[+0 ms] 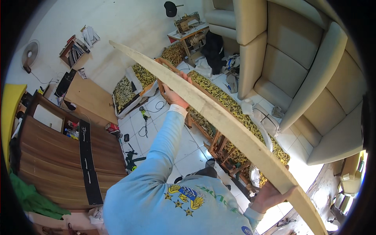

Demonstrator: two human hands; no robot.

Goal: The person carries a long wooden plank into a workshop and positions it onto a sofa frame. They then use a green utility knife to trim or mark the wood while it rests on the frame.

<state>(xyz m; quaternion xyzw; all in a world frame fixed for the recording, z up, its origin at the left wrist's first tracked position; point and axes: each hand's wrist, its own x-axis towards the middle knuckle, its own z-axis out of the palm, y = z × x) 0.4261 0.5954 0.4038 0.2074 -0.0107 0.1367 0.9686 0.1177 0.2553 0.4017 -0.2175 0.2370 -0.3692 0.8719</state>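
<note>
A long, pale cream strip (235,129), wood or stiff foam I cannot tell, slants across the view from far left to near right. It looks bowed, partly from the lens. My left hand (175,96) is closed round its far half, the arm stretched out and some fingertips showing over the far edge. My right hand (271,196) grips the strip's near part, its fingers partly hidden beneath. Under the strip, on the floor, lies a wooden frame (219,147) with yellow-and-black speckled foam (213,91) along it; the strip covers part of both.
Tall beige padded seats (290,55) stand at the right. A sewing machine (187,24) sits on a small table at the back. A green power tool (143,113) with a cord lies on the tiles. A brown wooden cabinet (51,156) is at the left.
</note>
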